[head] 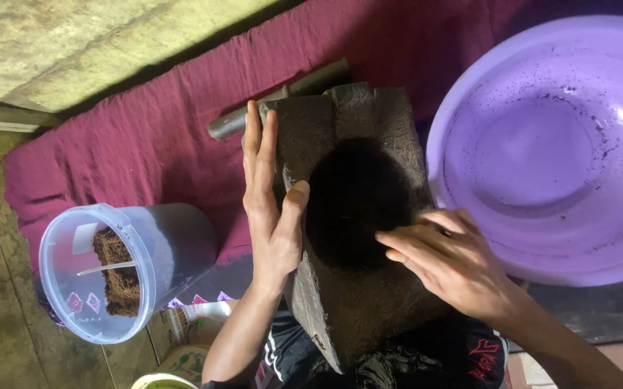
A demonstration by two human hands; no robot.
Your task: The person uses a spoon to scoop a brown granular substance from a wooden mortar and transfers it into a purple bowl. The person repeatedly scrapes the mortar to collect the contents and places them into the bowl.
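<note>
Wooden block's (355, 216) dark hollow, contents indiscernible, between hands.

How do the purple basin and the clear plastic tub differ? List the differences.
The purple basin is wide, shallow and opaque; the clear plastic tub is narrower, deeper and see-through. The basin sits mouth up, holding only dark specks; the tub lies on its side, holding a brown fibrous block. Both are round plastic containers.
</note>
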